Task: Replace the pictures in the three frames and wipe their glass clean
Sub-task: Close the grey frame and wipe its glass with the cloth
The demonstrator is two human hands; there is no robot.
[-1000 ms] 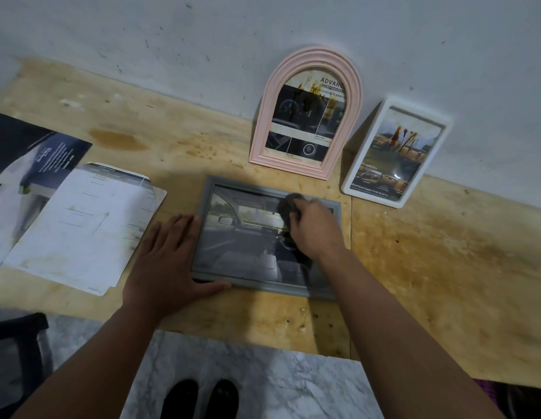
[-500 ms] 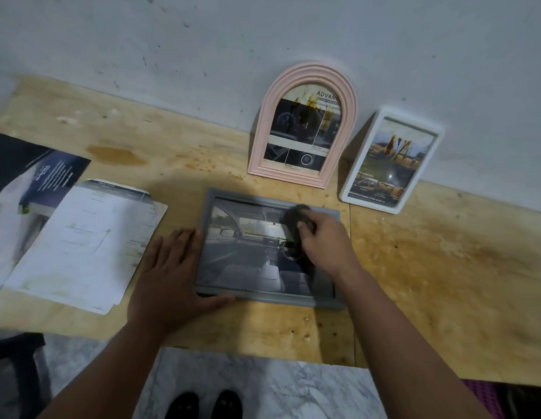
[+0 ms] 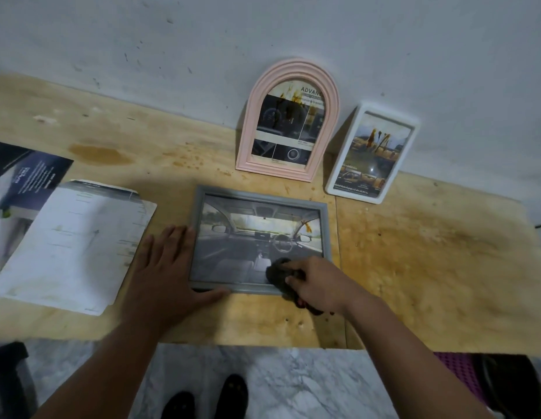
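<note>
On the far left of the wooden surface point(image 3: 414, 267), loose papers point(image 3: 72, 246) lie flat, overlapping a dark brochure point(image 3: 30, 176). Your left hand point(image 3: 166, 276) lies released, fingers straight, pressing the surface at the left edge of the grey frame point(image 3: 199, 237), thumb along its near rail. That frame lies flat near the middle, showing a car interior; an orange smear marks the glass at upper right. Your right hand point(image 3: 317, 282) is clenched round a dark cloth point(image 3: 278, 273), pressing it on the frame's near right corner. Behind, a pink arched frame point(image 3: 248, 131) and, to its right, a white frame point(image 3: 347, 164) lean on the wall, both with orange streaks on their glass. Bare wood stretches right of your right hand; the near edge of the surface runs just below the frame. Since a second ago, the cloth has moved from the upper middle of the glass down to this corner, while your left hand has stayed put.
</note>
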